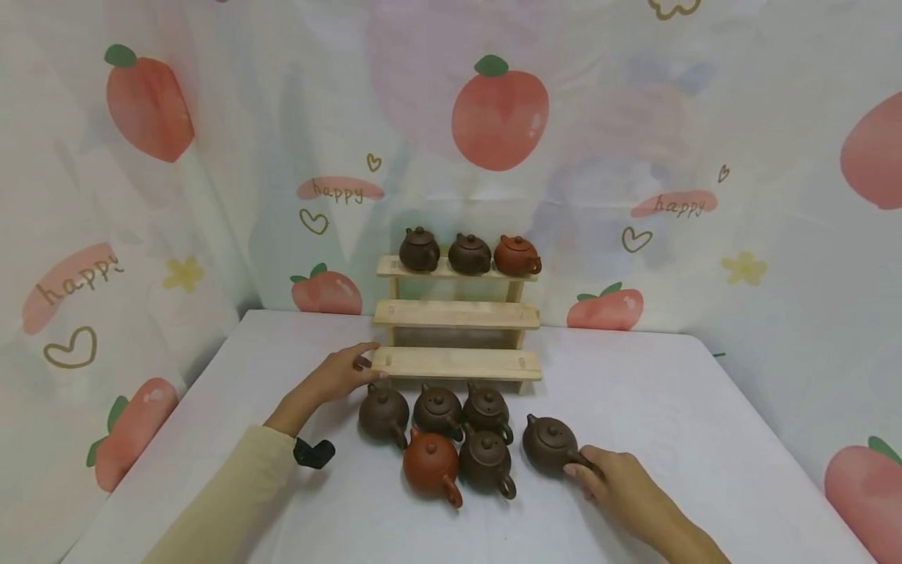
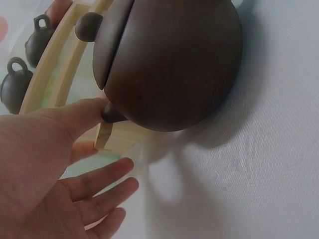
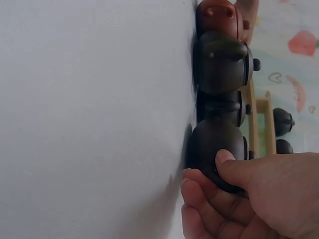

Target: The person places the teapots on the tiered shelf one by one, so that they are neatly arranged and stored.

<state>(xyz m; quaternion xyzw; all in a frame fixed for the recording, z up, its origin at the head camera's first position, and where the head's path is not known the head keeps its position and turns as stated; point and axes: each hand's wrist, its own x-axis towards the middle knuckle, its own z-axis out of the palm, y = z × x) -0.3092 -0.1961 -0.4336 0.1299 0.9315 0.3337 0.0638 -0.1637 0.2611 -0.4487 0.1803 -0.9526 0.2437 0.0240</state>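
Note:
My right hand (image 1: 623,486) pinches the handle of a dark brown teapot (image 1: 550,443), right of the teapot group. In the right wrist view, the thumb lies over that handle with fingers curled beneath. My left hand (image 1: 340,373) holds the left end of the lowest step of a three-step wooden rack (image 1: 458,362) between thumb and index finger. Its other fingers spread loosely in the left wrist view. Close by that thumb is the spout of another brown teapot (image 2: 174,64). Before the rack stand several dark brown teapots (image 1: 438,410) and a reddish-orange teapot (image 1: 431,464).
On the rack's top step sit two dark teapots (image 1: 419,251) and a reddish-orange teapot (image 1: 517,255). The middle step (image 1: 456,314) is bare wood. A white cloth (image 1: 634,392) covers the table, and a fruit-patterned curtain (image 1: 423,117) hangs behind it.

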